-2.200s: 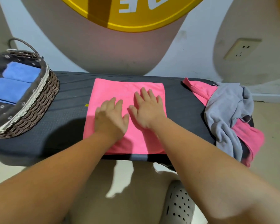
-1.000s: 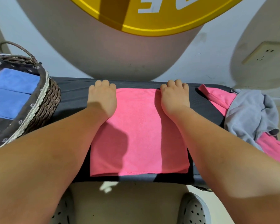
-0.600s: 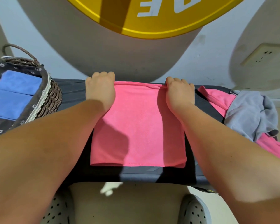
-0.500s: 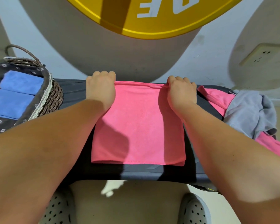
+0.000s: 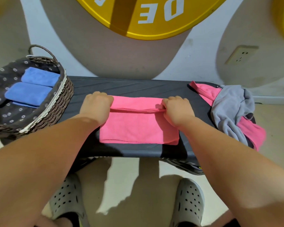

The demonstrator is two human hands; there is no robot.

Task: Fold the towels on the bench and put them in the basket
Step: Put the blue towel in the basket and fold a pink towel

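Pink towel [image 5: 138, 128] lay mid-counter [image 5: 138, 86], far edge doubled over toward me. My left hand [image 5: 96, 105] & right hand [image 5: 177, 110] each gripped that fold, fingers curled round it. Basket [image 5: 59, 105] sat far left w/ two blue towels [image 5: 28, 94] inside; grey towel [image 5: 229, 108] heaped at right.

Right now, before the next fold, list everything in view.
bench: 1, dark grey, across the middle
basket: 1, brown wicker, dark flowered liner, bench's left end
blue towels: 2, blue, folded, in basket
pink towel: 1, pink, bench centre, partly folded
grey towel: 1, grey, crumpled, bench's right end
second pink towel: 1, pink, under grey towel
wall socket: 1, cream, right wall
sign: 1, yellow, wall above
shoes: 2, grey, floor
left hand: 1, grips pink towel's fold, left side
right hand: 1, grips it, right side
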